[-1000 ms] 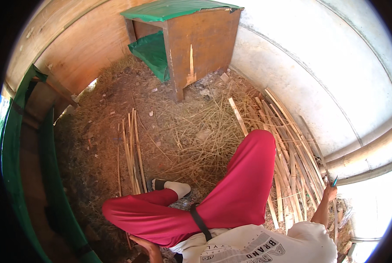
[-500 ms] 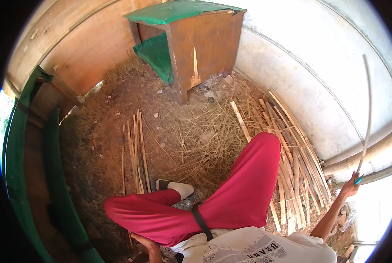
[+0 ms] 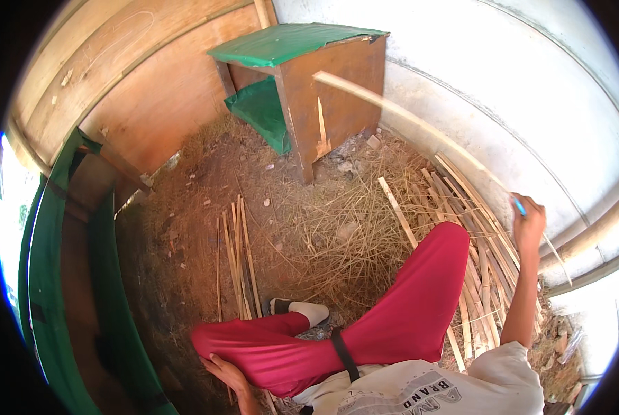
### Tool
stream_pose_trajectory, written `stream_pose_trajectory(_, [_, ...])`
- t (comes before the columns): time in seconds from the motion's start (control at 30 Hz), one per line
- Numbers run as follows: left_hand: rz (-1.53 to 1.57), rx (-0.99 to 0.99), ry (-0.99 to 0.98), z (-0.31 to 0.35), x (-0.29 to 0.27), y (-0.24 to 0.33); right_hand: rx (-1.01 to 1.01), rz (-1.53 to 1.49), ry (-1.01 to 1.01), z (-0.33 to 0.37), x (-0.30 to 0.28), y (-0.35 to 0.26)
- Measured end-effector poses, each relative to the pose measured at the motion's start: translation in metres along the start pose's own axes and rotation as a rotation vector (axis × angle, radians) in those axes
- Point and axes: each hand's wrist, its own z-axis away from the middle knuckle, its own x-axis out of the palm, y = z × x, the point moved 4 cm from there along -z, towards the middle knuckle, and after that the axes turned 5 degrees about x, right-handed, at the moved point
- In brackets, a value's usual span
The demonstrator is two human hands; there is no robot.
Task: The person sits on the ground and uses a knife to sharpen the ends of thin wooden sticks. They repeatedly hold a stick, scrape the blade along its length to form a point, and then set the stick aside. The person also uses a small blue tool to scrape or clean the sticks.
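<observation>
Raised at the right, my right hand (image 3: 529,225) is closed around a long, thin wooden strip (image 3: 399,107). The strip slants up to the left in front of the far cabinet, and its thin rear end sticks out behind the hand. A small blue object (image 3: 519,206) also shows at those fingers; its kind is too small to make out. My left hand (image 3: 225,372) lies against the outer side of my bent left leg, fingers stretched out, with nothing seen in it. My legs, in red trousers, are folded and spread on the ground.
Many wooden strips (image 3: 486,277) lie in a pile beside my right knee. Several more strips (image 3: 239,256) lie ahead of my left leg. Dry straw (image 3: 351,235) covers the ground between. A green-topped wooden cabinet (image 3: 337,104) stands ahead, near a pale wall (image 3: 503,90); a green-covered shelf (image 3: 108,277) is left.
My right hand has risen and moved inward, swinging the strip from near upright to slanting left across the view. My left hand has come forward along my leg. The view has shifted slightly.
</observation>
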Motion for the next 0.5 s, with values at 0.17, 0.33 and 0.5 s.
stream_pose_trajectory(0.17, [-0.416, 0.622, -0.198, 0.010, -0.004, 0.057, -0.178, -0.220, -0.222, -0.020, 0.055, -0.094])
stream_pose_trajectory(0.33, [-0.428, 0.584, -0.208, 0.015, -0.003, 0.062, -0.317, -0.316, -0.335, -0.018, 0.106, -0.165])
stream_pose_trajectory(0.5, [-0.416, 0.605, -0.188, 0.013, -0.002, 0.057, -0.373, -0.340, -0.311, 0.005, 0.151, -0.199])
